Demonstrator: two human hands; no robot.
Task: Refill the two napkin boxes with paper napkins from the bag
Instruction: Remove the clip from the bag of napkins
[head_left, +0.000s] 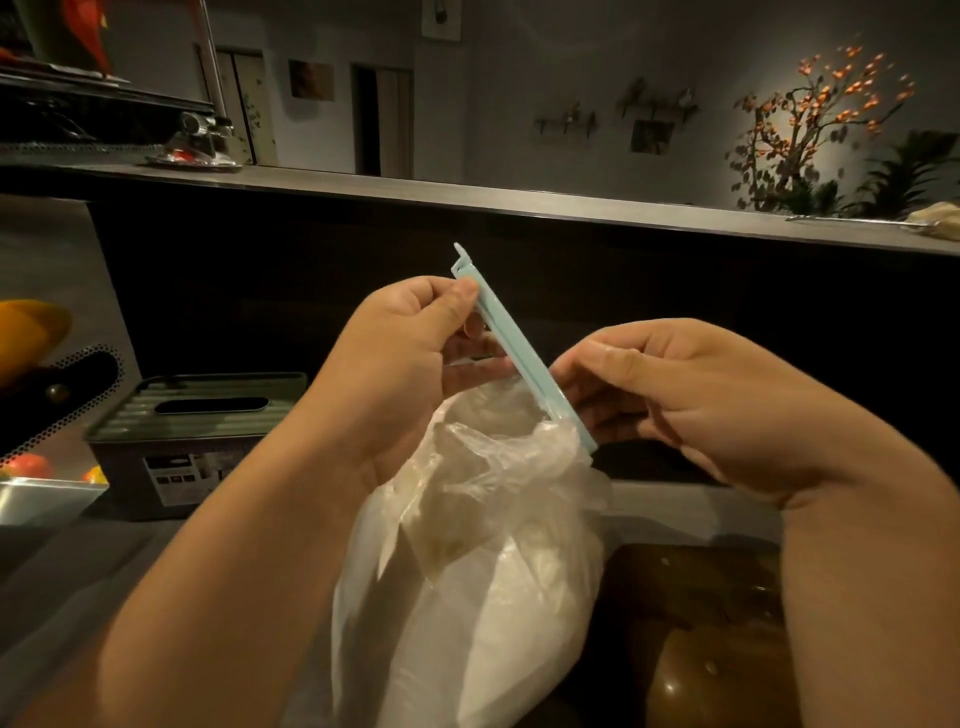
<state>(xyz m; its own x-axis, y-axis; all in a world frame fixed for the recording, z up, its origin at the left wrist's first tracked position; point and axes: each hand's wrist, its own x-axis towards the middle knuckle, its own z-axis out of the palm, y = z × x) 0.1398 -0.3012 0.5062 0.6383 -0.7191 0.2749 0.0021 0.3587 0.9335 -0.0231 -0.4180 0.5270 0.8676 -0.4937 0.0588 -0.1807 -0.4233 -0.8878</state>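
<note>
Bag (483, 597) bottom cut off by lower edge; napkin box (192, 441) blurred.

thin crinkled translucent plastic bag (483, 545), matt plastic clip (519, 343)

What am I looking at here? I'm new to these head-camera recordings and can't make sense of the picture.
There is no machine: a person wears a camera on the head, so you look forward and down at their own two bare hands. The left hand pinches the upper end of a pale blue bag clip, and the right hand holds its lower end. The clip sits across the gathered neck of a clear plastic bag with white paper napkins inside. On the counter to the left stands a dark napkin box with a slot in its lid. Behind runs a long shelf.
</note>
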